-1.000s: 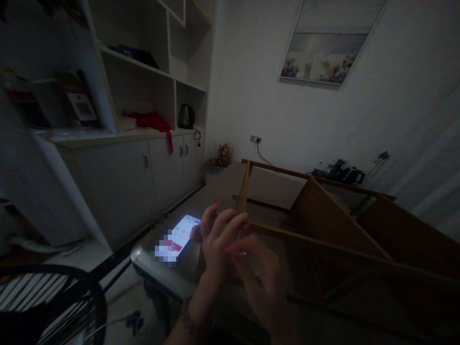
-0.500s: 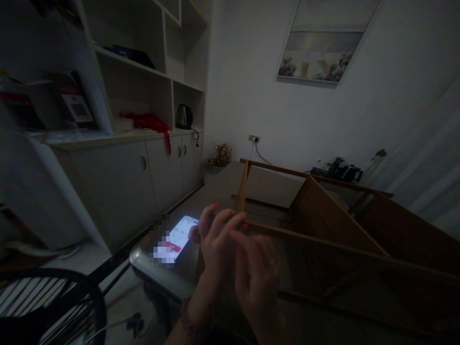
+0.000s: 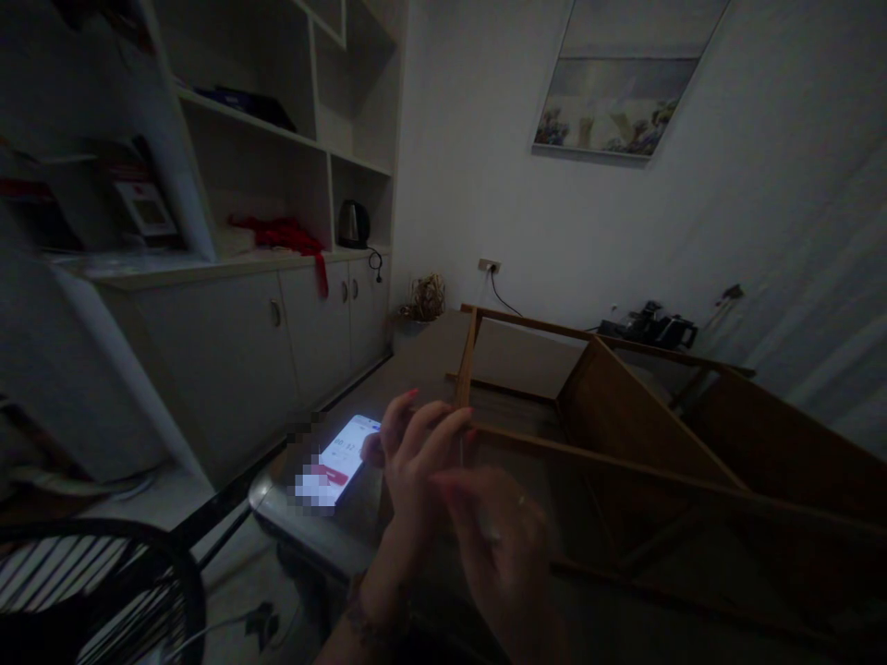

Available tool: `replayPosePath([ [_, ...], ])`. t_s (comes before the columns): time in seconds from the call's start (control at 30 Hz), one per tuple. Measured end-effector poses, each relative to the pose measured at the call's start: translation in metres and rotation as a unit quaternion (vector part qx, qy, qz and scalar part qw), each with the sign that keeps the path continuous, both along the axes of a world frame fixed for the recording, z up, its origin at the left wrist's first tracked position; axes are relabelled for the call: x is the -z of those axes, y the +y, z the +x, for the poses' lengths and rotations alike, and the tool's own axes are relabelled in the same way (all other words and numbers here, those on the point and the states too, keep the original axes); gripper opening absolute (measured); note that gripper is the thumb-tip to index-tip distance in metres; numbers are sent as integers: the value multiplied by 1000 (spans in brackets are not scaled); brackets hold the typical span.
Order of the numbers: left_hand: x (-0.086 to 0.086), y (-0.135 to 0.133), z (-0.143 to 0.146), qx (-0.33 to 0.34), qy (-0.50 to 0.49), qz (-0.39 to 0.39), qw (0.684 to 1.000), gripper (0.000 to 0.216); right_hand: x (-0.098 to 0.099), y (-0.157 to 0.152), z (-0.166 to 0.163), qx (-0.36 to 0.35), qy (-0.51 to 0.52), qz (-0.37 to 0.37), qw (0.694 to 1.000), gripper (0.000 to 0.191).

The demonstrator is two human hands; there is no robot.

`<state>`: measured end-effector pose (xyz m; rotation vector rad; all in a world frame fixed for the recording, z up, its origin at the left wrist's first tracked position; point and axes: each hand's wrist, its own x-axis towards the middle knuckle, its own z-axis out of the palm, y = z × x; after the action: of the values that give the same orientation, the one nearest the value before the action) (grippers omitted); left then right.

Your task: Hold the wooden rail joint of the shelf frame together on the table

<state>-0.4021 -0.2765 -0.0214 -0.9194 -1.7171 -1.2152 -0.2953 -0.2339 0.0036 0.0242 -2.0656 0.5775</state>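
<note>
My left hand (image 3: 419,466) is raised near the corner of a brown wooden shelf frame (image 3: 602,462) lying on its side. Its thumb and index fingertip come together beside the near rail, the other fingers curled; what they pinch is too dark and small to name. Just below and right, my right hand (image 3: 503,545) is closed, thumb and index finger pressed together against the left palm area. Whatever sits between those fingertips is hidden. A lit phone (image 3: 346,457) lies on the grey table (image 3: 416,360), left of my left hand, with a timer-like screen.
A black fan (image 3: 103,591) stands at the lower left. White cabinets (image 3: 228,342) line the left wall, with a kettle (image 3: 354,224) and red cloth (image 3: 287,235) on top. A dried plant (image 3: 426,296) and a wall socket (image 3: 489,265) are behind the table.
My right hand has turned, and its pinched fingertips have shifted slightly left and down. My left hand stays nearly in place. The phone and wooden frame have not moved.
</note>
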Motion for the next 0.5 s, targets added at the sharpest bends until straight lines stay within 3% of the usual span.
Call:
replayPosePath([
  [0.1,2,3,-1,5,10,18,1000,13,0,-2,0,-4,2,-8,1000,13],
  [0.27,1,3,-2,27,8,23,999,14,2,-5,-3,51,15,19,998,19],
  [0.37,2,2,-4,28,-1,17,999,15,9,-6,-5,71,28,20,997,8],
  [0.5,5,2,-5,51,-9,24,998,17,18,-7,-6,74,75,-9,994,26],
])
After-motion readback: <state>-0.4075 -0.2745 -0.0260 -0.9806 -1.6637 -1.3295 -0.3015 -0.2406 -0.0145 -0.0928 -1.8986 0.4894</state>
